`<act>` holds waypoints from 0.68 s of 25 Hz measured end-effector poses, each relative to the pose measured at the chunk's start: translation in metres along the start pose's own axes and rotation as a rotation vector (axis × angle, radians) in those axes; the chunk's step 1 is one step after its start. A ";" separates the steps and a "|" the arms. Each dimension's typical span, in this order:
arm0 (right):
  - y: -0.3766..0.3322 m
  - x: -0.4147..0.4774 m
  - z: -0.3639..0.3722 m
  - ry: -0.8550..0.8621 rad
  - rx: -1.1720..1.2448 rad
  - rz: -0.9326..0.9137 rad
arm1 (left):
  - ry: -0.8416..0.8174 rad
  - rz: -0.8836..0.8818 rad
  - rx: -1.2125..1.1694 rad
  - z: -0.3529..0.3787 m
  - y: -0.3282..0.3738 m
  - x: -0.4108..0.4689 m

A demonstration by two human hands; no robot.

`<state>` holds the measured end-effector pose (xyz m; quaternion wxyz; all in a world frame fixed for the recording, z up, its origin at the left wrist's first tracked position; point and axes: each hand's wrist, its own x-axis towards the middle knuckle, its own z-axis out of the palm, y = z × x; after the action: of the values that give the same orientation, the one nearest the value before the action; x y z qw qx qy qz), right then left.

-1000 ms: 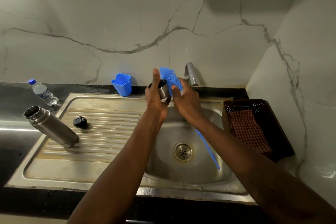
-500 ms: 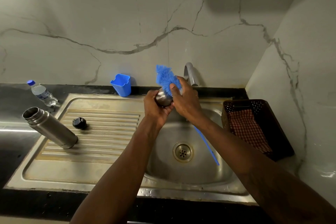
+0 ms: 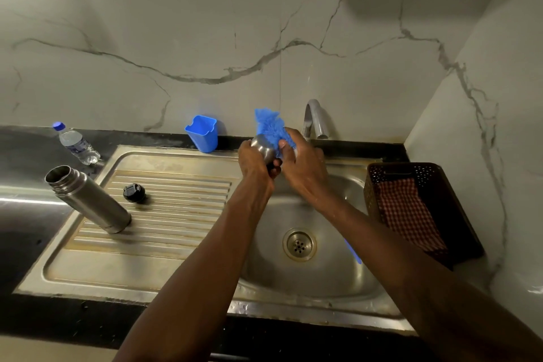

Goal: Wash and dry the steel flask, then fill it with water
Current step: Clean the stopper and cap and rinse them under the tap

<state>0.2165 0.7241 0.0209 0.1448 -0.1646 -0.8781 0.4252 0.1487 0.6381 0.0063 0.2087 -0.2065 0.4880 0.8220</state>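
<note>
Currently: left hand (image 3: 254,163) is wrapped round the small steel cap (image 3: 262,148), rounded outside showing. The right hand (image 3: 304,169) is clenched on the blue brush (image 3: 271,128). Its bristles stick up past the cap, and its handle trails down under the right forearm over the sink basin (image 3: 332,279).

The flask body (image 3: 88,200) is in neither hand. It stands open-mouthed on the drainboard (image 3: 164,244), well left of the grip, with the black stopper (image 3: 134,193) between it and the hands.

Risks (my judgement):
- The wet, smooth cap could squirt out of the left fingers under scrubbing pressure and drop into the basin directly below the grip.
- The bristles may only be working the outside, so the cap's inside could be missed. I cannot tell from this angle.
- The left forearm swinging back toward the drainboard could topple the flask.
- The tap (image 3: 316,120) is just behind the right hand. I cannot tell whether it is running.
</note>
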 end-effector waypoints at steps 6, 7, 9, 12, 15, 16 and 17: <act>-0.002 -0.002 0.016 0.003 -0.076 -0.105 | -0.029 0.101 -0.143 -0.001 -0.012 -0.007; -0.001 0.003 0.013 0.000 -0.066 -0.033 | -0.002 0.050 -0.118 -0.001 -0.008 -0.010; 0.005 0.004 0.011 0.009 -0.013 0.028 | 0.058 0.017 -0.037 0.002 0.003 -0.008; 0.004 -0.007 0.019 0.065 0.034 -0.070 | 0.118 -0.001 -0.053 0.002 0.017 0.004; 0.000 -0.016 0.021 0.098 0.003 -0.207 | 0.110 0.051 -0.076 -0.001 0.016 0.006; -0.003 -0.015 0.023 0.085 -0.014 -0.217 | 0.082 0.084 -0.088 -0.002 0.013 0.002; -0.004 -0.011 0.023 0.080 -0.025 -0.189 | 0.058 0.086 -0.114 -0.002 0.009 -0.003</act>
<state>0.2162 0.7007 0.0093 0.2171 -0.0996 -0.8886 0.3916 0.1470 0.6323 0.0138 0.1468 -0.2205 0.4547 0.8503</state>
